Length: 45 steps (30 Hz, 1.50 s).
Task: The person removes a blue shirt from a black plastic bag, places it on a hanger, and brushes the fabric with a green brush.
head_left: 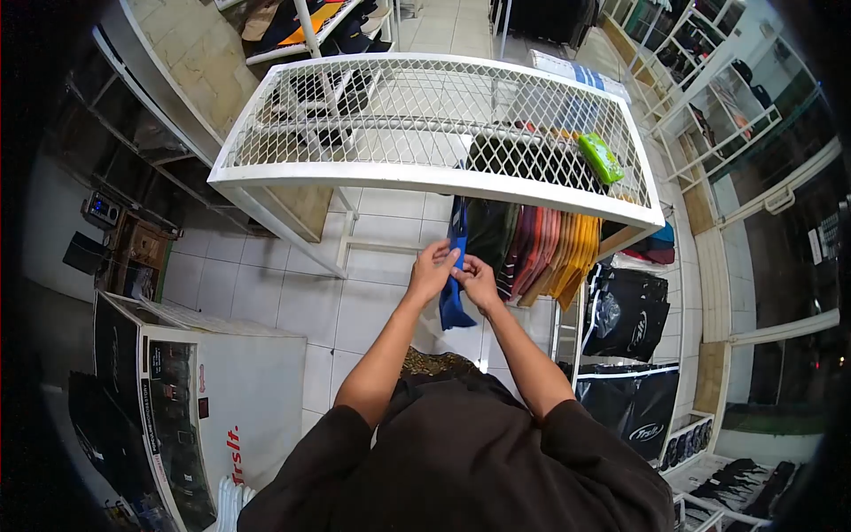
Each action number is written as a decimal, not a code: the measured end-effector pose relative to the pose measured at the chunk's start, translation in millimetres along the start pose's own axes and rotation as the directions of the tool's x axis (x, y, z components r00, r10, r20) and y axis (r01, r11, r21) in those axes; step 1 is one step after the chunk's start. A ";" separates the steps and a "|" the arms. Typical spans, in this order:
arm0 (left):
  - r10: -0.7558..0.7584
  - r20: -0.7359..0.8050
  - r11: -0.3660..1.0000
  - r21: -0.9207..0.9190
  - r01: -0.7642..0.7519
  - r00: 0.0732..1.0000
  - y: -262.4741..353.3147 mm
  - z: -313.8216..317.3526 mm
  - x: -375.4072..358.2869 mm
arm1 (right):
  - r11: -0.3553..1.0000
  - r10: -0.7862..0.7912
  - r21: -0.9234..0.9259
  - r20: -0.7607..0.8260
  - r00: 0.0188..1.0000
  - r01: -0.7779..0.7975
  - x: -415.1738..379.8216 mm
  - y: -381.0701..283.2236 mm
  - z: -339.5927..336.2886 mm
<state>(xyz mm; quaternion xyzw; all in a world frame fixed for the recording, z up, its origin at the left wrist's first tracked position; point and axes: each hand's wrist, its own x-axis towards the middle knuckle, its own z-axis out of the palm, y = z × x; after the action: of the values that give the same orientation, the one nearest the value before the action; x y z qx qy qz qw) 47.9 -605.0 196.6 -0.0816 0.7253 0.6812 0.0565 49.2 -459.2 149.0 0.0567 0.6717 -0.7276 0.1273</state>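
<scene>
A blue garment [454, 306] hangs below the front edge of the white mesh-topped rack [346, 176], at the left end of a row of hanging clothes. My left hand [432, 271] pinches its left side, thumb and fingers at the cloth. On the other side, my right hand [477, 281] has its fingers closed on the same cloth, close to the left fingertips. Right beside it hang dark green clothes [489, 229], then maroon and red ones [532, 238] and mustard yellow ones [576, 253].
A bright green packet [601, 158] lies on the mesh top. To the left stands a white cabinet [257, 381] with red lettering. Black packaged goods [625, 399] fill a shelf on the right, near glass doors. White floor tiles [301, 297] show beneath the rack.
</scene>
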 end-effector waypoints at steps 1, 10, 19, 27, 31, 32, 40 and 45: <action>-0.009 0.020 1.000 -0.026 0.009 1.000 -4.3 -1.9 -2.7 | 0.999 -0.002 0.044 -0.001 1.000 0.002 6.8 -6.3 -1.2; -0.134 0.031 0.991 0.018 0.134 0.990 -25.4 -23.7 -25.3 | 0.971 -0.109 -0.229 -0.147 0.983 0.073 47.4 -48.9 -5.5; -0.130 0.057 0.991 0.043 0.127 0.990 -28.6 -28.7 -12.0 | 0.986 -0.159 -0.072 -0.080 0.984 0.153 84.4 -41.3 -4.7; -0.092 -0.001 0.994 0.051 0.092 0.996 -21.6 -31.0 19.5 | 0.985 -0.140 -0.114 -0.084 0.987 0.130 102.3 -33.3 16.7; -0.002 -0.056 0.992 0.128 0.009 0.998 -7.2 -23.7 41.3 | 0.981 -0.123 -0.163 -0.126 0.984 0.102 110.3 -23.1 14.9; 0.058 -0.078 0.980 0.195 -0.042 0.995 -2.8 -20.3 45.8 | 0.982 -0.121 -0.163 -0.132 0.984 0.099 109.5 -19.8 12.0; 0.228 -0.139 0.945 0.271 -0.185 0.964 -34.1 11.0 95.9 | 0.920 -0.218 -0.375 -0.242 0.945 0.117 39.9 -52.0 -16.3; 0.229 -0.179 0.968 0.149 -0.203 0.957 -39.5 31.6 96.5 | 0.708 -0.576 -0.698 -0.483 0.660 0.107 24.8 -51.7 -45.0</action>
<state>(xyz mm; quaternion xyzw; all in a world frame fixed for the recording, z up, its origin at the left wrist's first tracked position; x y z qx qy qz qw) -39.9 -579.8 137.3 -0.0643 0.7745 0.6236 -0.0846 7.9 -413.9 188.5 0.1344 0.8654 -0.4059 -0.2613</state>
